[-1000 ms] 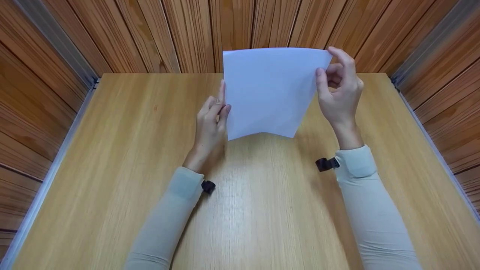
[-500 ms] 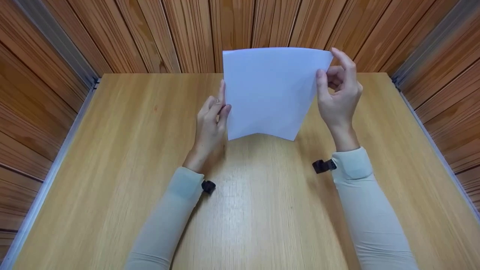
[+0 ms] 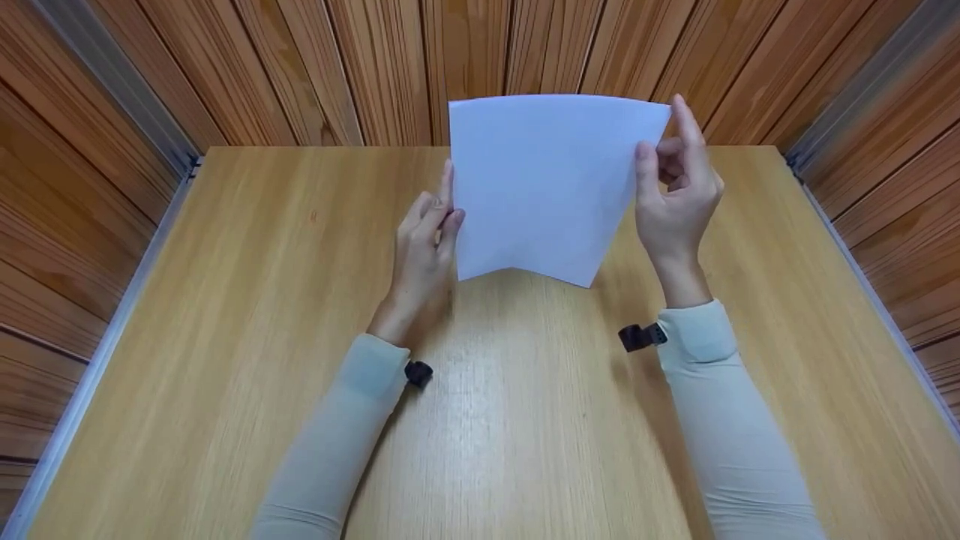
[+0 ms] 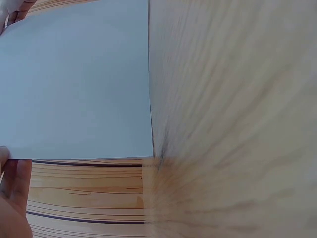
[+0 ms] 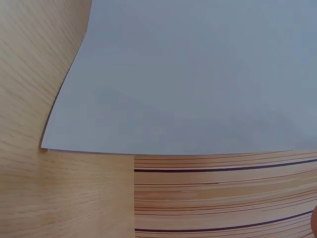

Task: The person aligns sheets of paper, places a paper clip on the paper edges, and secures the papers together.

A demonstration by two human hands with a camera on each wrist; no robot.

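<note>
A blank white sheet of paper (image 3: 547, 187) is held upright, its top edge bowed and its lower edge bent into a shallow V, close over the table. At its left edge my left hand (image 3: 421, 244) pinches it, thumb in front and index finger along the back. My right hand (image 3: 679, 202) holds the upper right edge, thumb on the near face, index finger extended at the top corner, other fingers curled behind. In the left wrist view the paper (image 4: 74, 84) spans the upper left. It fills most of the right wrist view (image 5: 188, 84).
A light wooden table (image 3: 510, 420) lies beneath both arms. Behind it rises a wood-panelled wall (image 3: 285, 67), with more panelling and metal edge strips (image 3: 97, 330) on both sides. Small black wrist devices (image 3: 417, 373) sit at both cuffs.
My right hand's index finger has straightened, and its forearm has shifted slightly left. The paper's right edge and lower right corner have moved a little right and down. The left hand stays nearly still.
</note>
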